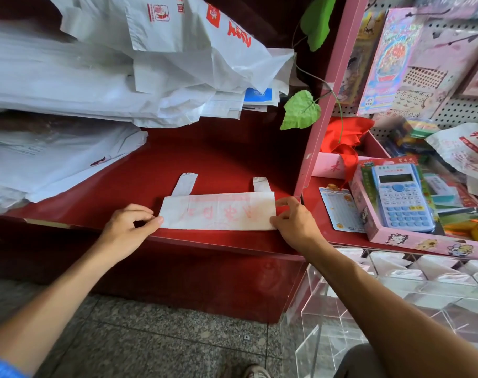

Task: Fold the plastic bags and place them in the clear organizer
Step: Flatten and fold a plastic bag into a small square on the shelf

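The folded plastic bag [217,211] lies flat on the red counter [218,156], handles pointing away from you. Your left hand [129,223] pinches its left end; your right hand [292,218] pinches its right end. The clear organizer [396,290] stands lower right, below the counter.

Thin, matt, creased white plastic bag [218,211], glossy smooth red tabletop [221,156], clear glossy acrylic organizer [341,317], speckled polished stone floor [150,342]

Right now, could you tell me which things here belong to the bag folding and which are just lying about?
Job: folded bag, left hand, right hand, unfolded bag pile, clear organizer.
Lying about: calculator, green leaf, sticker card.
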